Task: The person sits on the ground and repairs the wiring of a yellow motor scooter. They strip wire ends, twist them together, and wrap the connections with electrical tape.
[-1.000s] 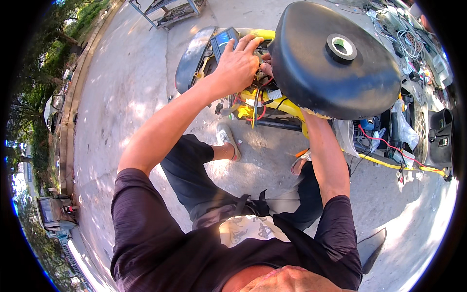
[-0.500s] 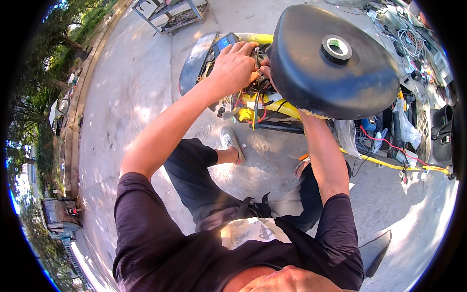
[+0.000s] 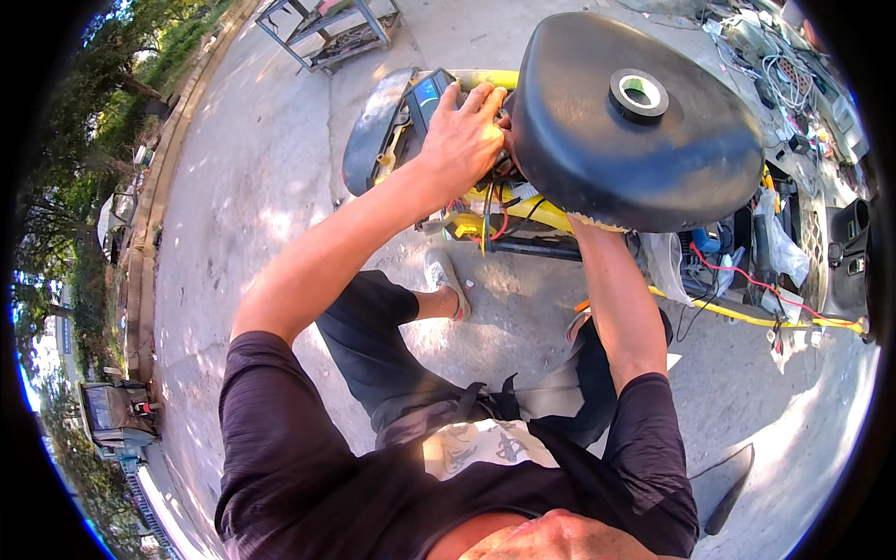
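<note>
Black scooter seat point(image 3: 635, 131) is tilting up at one o'clock; left hand point(image 3: 462, 140), fingers spread, is pressing the wiring bundle point(image 3: 495, 201) beneath; right hand hidden, grip untellable; next calls for careful wire tracing.

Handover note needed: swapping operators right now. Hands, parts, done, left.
Left hand: flat on the wiring bundle beside the black seat, fingers spread, not visibly gripping anything.
Right hand: hidden under the seat; only the forearm shows, so its grip cannot be told.
Parts: seat tilted up over the yellow frame; tape roll lies on the seat; loose red wire trails right.
Done: wiring exposed.
Left: wires unbundled, tape apparently unused.
</note>
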Demonstrator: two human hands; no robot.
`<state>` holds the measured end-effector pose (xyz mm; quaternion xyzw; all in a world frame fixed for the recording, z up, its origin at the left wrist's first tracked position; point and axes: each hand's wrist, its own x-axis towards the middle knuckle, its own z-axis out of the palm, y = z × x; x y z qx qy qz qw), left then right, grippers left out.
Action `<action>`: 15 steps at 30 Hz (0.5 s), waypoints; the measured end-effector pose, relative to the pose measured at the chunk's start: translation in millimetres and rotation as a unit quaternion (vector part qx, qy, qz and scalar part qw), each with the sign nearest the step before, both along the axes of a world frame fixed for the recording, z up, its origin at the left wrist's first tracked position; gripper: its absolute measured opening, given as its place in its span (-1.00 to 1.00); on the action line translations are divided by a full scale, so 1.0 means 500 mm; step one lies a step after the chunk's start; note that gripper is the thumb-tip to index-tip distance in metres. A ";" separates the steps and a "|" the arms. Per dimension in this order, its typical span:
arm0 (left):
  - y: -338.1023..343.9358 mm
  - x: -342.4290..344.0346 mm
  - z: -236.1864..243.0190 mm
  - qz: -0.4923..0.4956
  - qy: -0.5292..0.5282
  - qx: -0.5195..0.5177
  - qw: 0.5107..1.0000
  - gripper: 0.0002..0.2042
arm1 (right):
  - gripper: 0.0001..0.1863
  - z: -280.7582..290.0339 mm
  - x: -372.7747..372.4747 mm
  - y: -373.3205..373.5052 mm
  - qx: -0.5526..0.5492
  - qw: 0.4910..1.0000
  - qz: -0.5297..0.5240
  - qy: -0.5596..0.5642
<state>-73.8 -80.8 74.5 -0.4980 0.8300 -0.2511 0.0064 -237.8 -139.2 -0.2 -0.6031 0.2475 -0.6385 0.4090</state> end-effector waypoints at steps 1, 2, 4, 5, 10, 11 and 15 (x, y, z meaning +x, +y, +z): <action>0.001 -0.004 0.004 0.002 -0.025 0.000 1.000 -0.72 | -0.69 0.001 -0.003 0.001 0.001 1.000 0.000 -0.003; -0.003 -0.003 0.002 -0.008 -0.034 -0.005 0.999 -0.73 | -0.69 0.002 -0.002 -0.003 0.000 1.000 -0.001 -0.005; -0.007 0.000 -0.002 -0.026 -0.052 -0.014 0.998 -0.73 | -0.69 0.003 0.002 0.000 0.001 1.000 0.002 -0.007; -0.006 0.000 -0.005 -0.031 -0.057 -0.016 0.998 -0.73 | -0.70 0.004 0.003 0.001 0.002 1.000 0.003 -0.006; 0.000 -0.007 0.015 -0.008 -0.045 0.034 0.998 -0.78 | -0.70 0.010 0.002 0.004 0.008 1.000 0.011 0.010; 0.000 0.000 0.013 0.018 0.007 0.051 0.999 -0.80 | -0.70 0.013 0.000 0.004 0.008 1.000 0.014 0.021; 0.015 0.030 0.027 0.115 0.205 0.140 0.962 -0.86 | -0.70 0.018 0.002 0.010 0.017 0.998 0.028 0.051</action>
